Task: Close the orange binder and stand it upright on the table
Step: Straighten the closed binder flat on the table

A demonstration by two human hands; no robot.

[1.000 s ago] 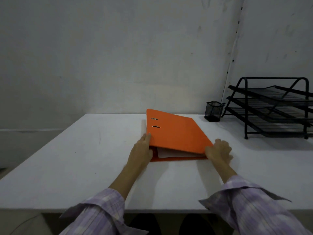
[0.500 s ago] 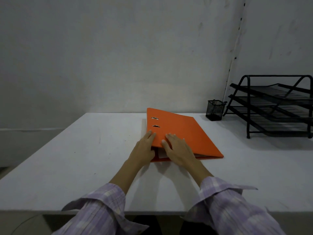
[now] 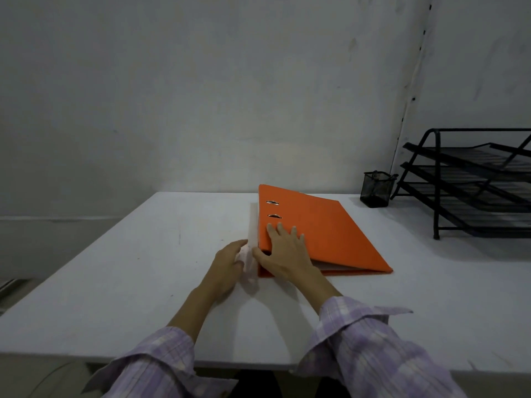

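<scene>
The orange binder [image 3: 324, 228] lies flat and closed on the white table [image 3: 143, 268], its pale spine facing left and white paper showing at its near edge. My right hand [image 3: 284, 254] rests palm down on the cover's near left corner, fingers spread, thumb hooked over the spine edge. My left hand [image 3: 230, 262] sits beside it on the table, fingers curled against the near end of the spine. Both forearms wear lilac checked sleeves.
A black mesh pen cup [image 3: 376, 189] stands at the back right of the table. Beside it, a black wire three-tier tray rack [image 3: 471, 185] fills the right side. A grey wall runs behind the table's far edge.
My right hand slid from the cover's right near corner to the left corner by the spine. My left hand shifted off the cover onto the spine's near end. The cover dropped lower.
</scene>
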